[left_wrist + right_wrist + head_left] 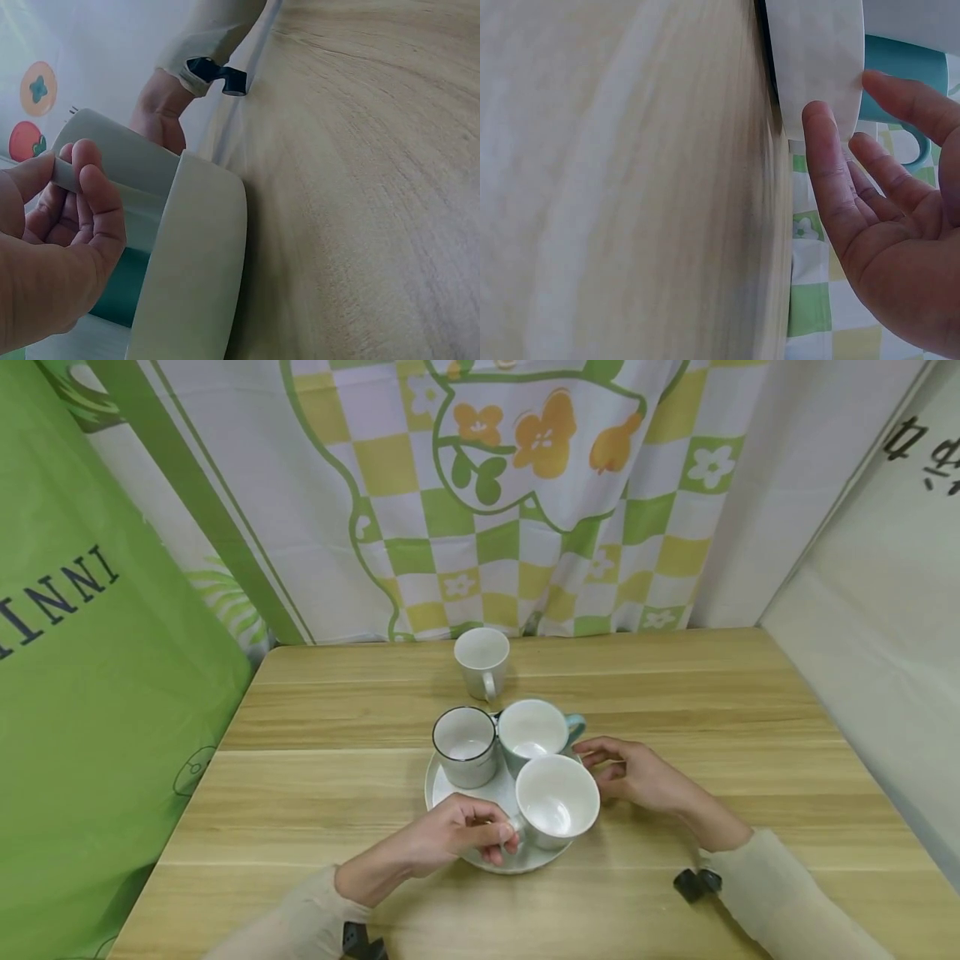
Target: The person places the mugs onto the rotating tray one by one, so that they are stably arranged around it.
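Head view: The plate (534,858) rests on the wooden table (315,793) and carries three cups grouped close together. The black-rimmed cup (465,743) is at the left and the teal cup (531,727) at the back, handle outward. The front white cup (557,810) is at the right front, its handle turned toward the left hand (461,835), which places the handle within easy reach. A separate white mug (482,660) stands on the table behind the plate. The right hand (637,772) is at the plate's right side, presumably to steady it.

Left wrist view: The left hand pinches the white cup's handle between thumb and fingers, a narrow grip that probably controls tilt. The plate's wall hides the cup's base; contact with the plate cannot be confirmed.

Right wrist view: The right hand is wide, fingers extended, fingertips against or just beside the plate's wall; the teal cup shows beyond
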Tool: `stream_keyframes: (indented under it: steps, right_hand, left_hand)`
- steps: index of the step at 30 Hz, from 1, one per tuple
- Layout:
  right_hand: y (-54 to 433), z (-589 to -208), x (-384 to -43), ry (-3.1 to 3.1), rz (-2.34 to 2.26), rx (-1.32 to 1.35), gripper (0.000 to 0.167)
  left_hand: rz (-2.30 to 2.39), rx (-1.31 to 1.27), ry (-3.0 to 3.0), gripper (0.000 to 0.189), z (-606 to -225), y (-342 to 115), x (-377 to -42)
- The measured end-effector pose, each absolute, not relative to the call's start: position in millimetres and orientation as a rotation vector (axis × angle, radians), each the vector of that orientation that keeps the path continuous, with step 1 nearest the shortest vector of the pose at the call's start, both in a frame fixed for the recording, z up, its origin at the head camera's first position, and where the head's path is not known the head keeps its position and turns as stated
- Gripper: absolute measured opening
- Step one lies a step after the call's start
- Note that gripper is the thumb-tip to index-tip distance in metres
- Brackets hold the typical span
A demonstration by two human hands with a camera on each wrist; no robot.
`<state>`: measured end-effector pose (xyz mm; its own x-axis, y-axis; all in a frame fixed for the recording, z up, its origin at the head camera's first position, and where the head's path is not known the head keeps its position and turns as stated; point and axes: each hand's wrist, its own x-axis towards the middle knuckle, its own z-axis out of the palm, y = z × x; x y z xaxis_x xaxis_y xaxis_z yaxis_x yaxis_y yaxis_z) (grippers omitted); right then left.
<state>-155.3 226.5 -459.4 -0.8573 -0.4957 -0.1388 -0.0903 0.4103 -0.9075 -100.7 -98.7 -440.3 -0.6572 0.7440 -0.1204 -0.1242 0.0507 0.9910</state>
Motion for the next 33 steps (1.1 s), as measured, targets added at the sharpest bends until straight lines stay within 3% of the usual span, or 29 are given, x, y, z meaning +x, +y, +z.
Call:
stream_keyframes:
  steps: [22, 33]
  right_hand:
    - [227, -458, -155, 2.317, -1.403, -0.507, 0.059]
    - [227, -457, -155, 2.315, -1.397, -0.523, 0.061]
  left_hand:
    - [1.654, 0.552, 1.731, 0.031, -448, -97, -102]
    - [1.569, 0.635, 1.883, 0.024, -439, -105, -106]
